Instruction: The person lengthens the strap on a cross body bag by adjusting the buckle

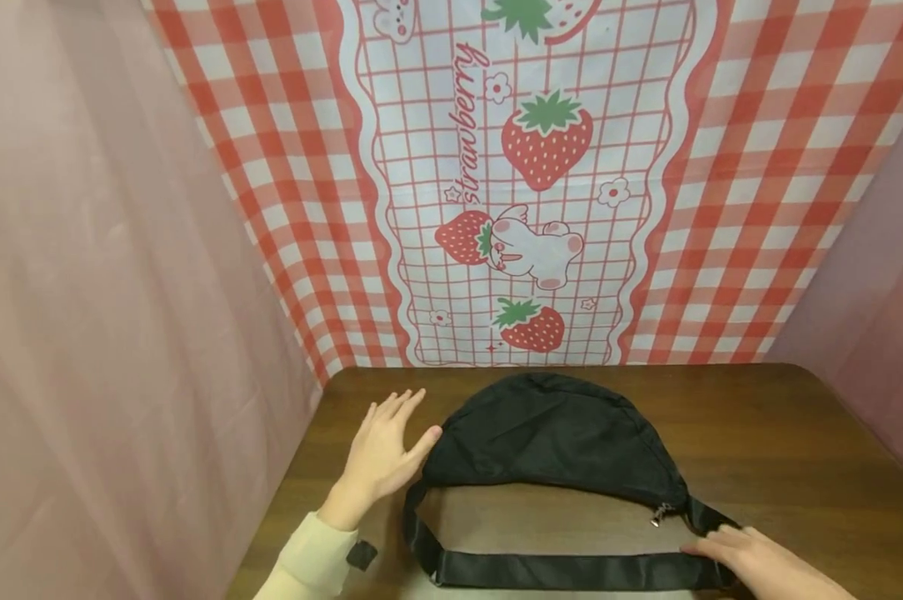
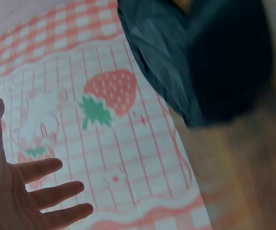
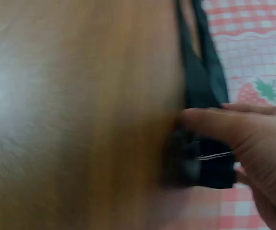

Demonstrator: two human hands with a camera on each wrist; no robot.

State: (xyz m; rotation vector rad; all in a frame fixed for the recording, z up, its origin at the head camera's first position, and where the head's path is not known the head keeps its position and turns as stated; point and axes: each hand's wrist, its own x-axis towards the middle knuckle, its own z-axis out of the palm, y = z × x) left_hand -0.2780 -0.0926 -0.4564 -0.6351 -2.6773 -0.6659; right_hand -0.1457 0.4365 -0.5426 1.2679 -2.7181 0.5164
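Observation:
A black half-moon waist bag (image 1: 552, 437) lies on the wooden table, its curved edge toward the back. Its black strap (image 1: 571, 572) loops round in front, nearer me. A small zipper pull (image 1: 660, 514) hangs at the bag's right corner. My left hand (image 1: 382, 450) is beside the bag's left end, fingers straight and spread, the thumb close to the fabric. In the left wrist view the left hand (image 2: 27, 196) holds nothing. At the strap's right bend, my right hand (image 1: 762, 562) pinches the strap; in the right wrist view, the strap (image 3: 202, 88) runs away from the fingers.
The brown table (image 1: 789, 433) ends at a hanging red-and-white checked cloth (image 1: 781, 167) with strawberry prints. A pale pink curtain (image 1: 122, 292) hangs at the left, another curtain (image 1: 864, 333) at the right. A small dark square (image 1: 361, 554) shows by my left sleeve.

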